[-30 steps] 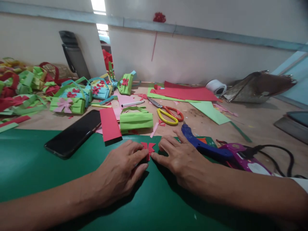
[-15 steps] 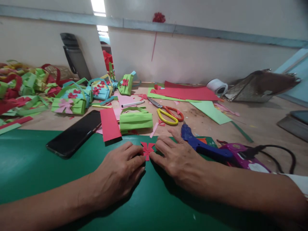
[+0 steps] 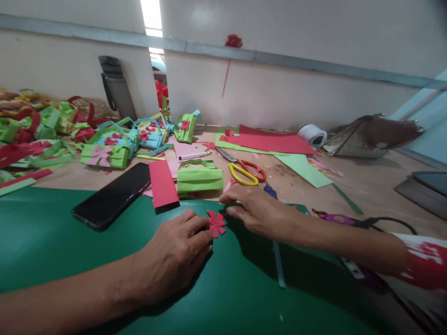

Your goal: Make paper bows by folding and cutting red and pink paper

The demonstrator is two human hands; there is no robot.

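Observation:
A red paper flower [image 3: 217, 224] with several narrow petals lies flat on the green mat [image 3: 115, 260]. My left hand [image 3: 183, 246] rests at its left side, fingers curled and their tips pressed on the petal edge. Just beyond the flower, my right hand [image 3: 249, 207] hovers with thumb and forefinger apart, close to the small green paper bag [image 3: 200, 180]. Nothing shows between those fingers. My right forearm hides most of the blue glue gun [image 3: 270, 191]; a pale glue stick [image 3: 278, 265] shows below the arm.
Left of the bag lie a red paper strip [image 3: 163, 185] and a black phone [image 3: 113, 195]. Scissors [image 3: 242, 170], a white pen [image 3: 194, 156] and coloured sheets [image 3: 272, 139] are farther back. Finished paper bags [image 3: 106, 156] crowd the left. A purple device [image 3: 337, 218] with a cable is at right.
My right hand has lifted off the flower and moved up toward the green bag, its forearm now over the glue gun. My left hand stays at the flower. The view has shifted slightly.

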